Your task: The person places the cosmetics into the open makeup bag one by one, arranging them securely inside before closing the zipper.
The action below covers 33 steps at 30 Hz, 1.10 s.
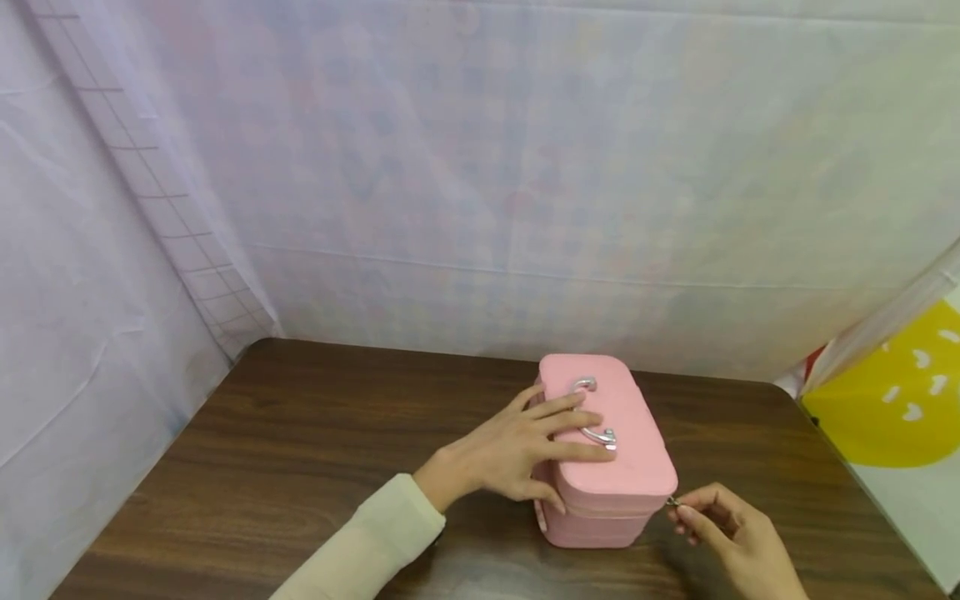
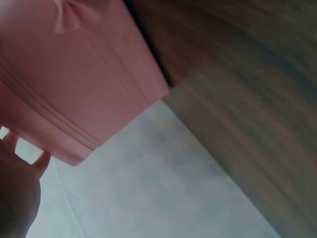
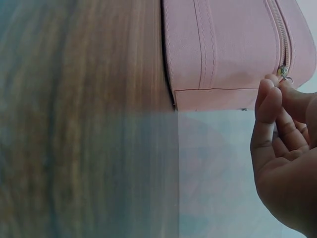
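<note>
A pink zippered case (image 1: pixel 626 467) with a silver handle (image 1: pixel 600 437) on its lid stands on the table. My left hand (image 1: pixel 521 442) rests on the lid with its fingers spread across the handle, the thumb down by the near side. At the case's right near corner, my right hand (image 1: pixel 738 533) pinches a small metal zipper pull (image 1: pixel 672 501). In the right wrist view the zipper (image 3: pixel 283 42) looks closed along the visible stretch, and the slider (image 3: pixel 283 71) sits right above the fingertips. A pink bow (image 2: pixel 79 14) shows on the case's side in the left wrist view.
The dark wooden table (image 1: pixel 300 442) extends to the left and right of the case. Pale cloth (image 1: pixel 450 167) hangs behind the table's far edge and along the left. A yellow shape with white marks (image 1: pixel 892 408) appears beyond the right edge.
</note>
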{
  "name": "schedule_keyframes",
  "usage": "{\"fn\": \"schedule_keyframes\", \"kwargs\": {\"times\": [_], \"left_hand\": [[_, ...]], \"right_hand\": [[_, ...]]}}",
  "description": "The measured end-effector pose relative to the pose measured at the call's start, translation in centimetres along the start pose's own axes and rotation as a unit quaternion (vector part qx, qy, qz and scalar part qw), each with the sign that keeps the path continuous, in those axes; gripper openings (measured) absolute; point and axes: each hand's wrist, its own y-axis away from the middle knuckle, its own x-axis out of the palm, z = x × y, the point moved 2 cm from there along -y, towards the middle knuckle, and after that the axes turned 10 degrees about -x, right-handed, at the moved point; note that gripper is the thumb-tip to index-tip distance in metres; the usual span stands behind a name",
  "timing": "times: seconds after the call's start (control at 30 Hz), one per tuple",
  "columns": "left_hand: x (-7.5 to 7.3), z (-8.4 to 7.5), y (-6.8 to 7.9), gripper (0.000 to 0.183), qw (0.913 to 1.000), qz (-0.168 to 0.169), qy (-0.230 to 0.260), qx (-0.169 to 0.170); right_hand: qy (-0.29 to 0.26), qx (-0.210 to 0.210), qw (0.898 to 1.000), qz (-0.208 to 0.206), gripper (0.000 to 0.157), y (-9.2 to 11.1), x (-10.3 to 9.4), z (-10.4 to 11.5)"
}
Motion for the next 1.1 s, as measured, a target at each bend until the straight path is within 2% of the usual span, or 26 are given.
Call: {"fn": "schedule_keyframes", "kwargs": {"times": [0.2, 0.4, 0.77, 1.1], "left_hand": [[0.4, 0.3, 0.2, 0.078, 0.9992, -0.034, -0.016, 0.014], [0.7, 0.2, 0.0, 0.077, 0.9973, -0.061, -0.04, 0.01], [0.7, -0.5, -0.4, 0.079, 0.9955, -0.077, -0.056, -0.007], [0.8, -1.3, -0.8, 0.076, 0.9921, -0.101, -0.072, -0.022]], "right_hand": [[-0.017, -0.001, 1.0, 0.0, 0.007, 0.0, 0.1, 0.0], [-0.018, -0.013, 1.0, -0.005, 0.009, 0.1, 0.2, 0.3], [0.017, -0.01, 1.0, 0.0, 0.01, 0.0, -0.4, 0.5], [0.016, -0.007, 1.0, 0.008, 0.007, 0.2, -0.4, 1.1]]}}
